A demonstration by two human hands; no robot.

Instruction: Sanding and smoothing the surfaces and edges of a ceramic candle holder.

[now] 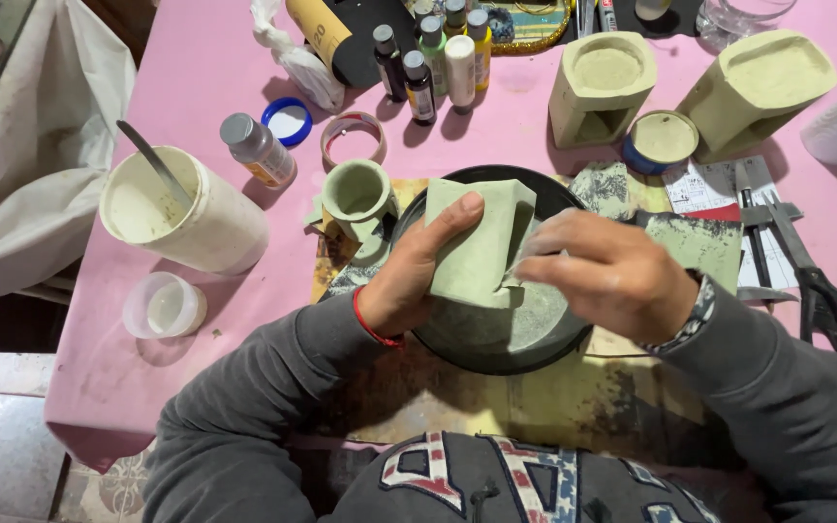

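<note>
Left hand [417, 276] gripping pale green cast block [477, 247], right hand [612, 276] pinching sandpaper against it above black bowl [496, 339]; could slip, chip.

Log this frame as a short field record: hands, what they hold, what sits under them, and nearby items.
left hand: grips a pale green cast block from its left side, thumb on top
right hand: fingers against the block's right edge; whether it holds anything cannot be told
under hands: black round tray with grey dust
surface: pink tablecloth
left of tray: small green cup-shaped cast, white tub with stirring stick
far side: paint bottles, two square cast holders
right: scissors
</note>
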